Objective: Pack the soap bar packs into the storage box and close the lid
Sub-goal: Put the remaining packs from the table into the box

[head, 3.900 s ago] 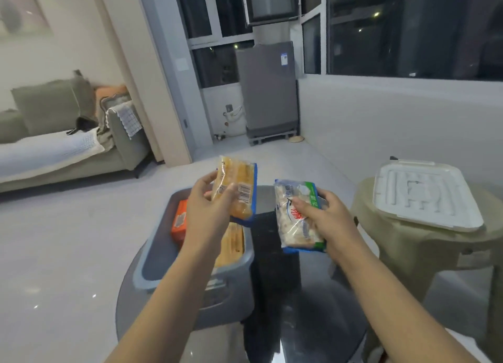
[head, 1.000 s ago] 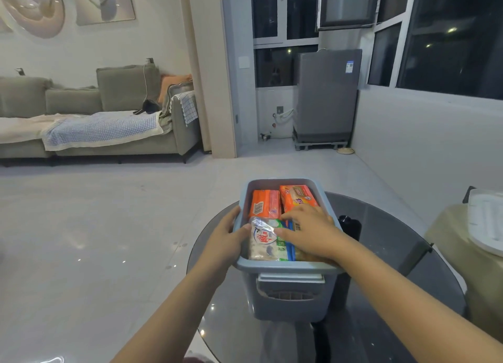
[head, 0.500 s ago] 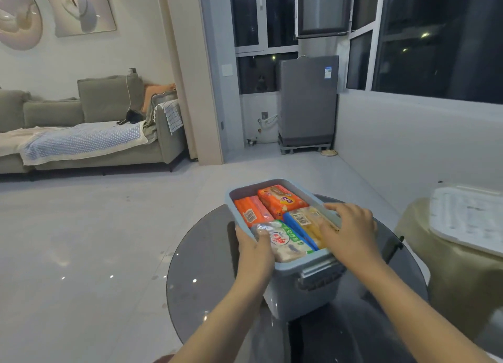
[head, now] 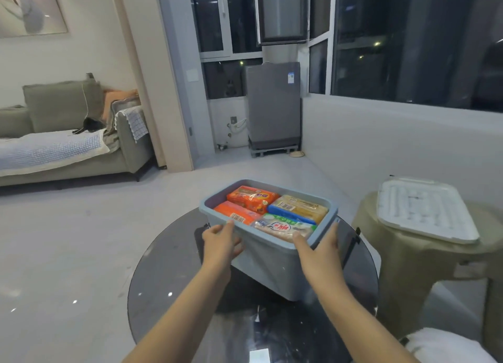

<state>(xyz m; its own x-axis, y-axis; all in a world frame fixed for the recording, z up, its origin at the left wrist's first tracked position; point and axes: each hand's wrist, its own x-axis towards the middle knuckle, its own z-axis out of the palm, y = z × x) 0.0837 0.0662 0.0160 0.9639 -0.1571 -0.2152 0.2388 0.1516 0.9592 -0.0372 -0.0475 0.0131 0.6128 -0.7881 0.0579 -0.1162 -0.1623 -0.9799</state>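
Nearest: two bare forearms reaching out over a round dark glass table (head: 168, 275).

Left hand (head: 220, 244): thumb hooked over the near left corner of the rim, fingers wrapped below it, grasping the storage box (head: 272, 264).

Right hand (head: 317, 249): grasping the near right corner of the same rim, thumb on top, fingers down the outer wall.

Storage box: grey-blue plastic, lidless, turned at an angle on the table.

Contents, four soap bar packs lying flat, filling the box: white and green pack (head: 283, 228) nearest, touching the front wall; orange pack (head: 236, 214) to its left; yellow pack with blue edge (head: 298, 207) behind it; second orange pack (head: 253, 198) at the far left.

Lid (head: 423, 208): white, ribbed, resting flat on an olive plastic stool (head: 424, 262) just right of the table, well apart from the box.

Farther: grey appliance (head: 273, 105) on a stand below dark windows; green sofa (head: 65, 134) with a pale throw at left.
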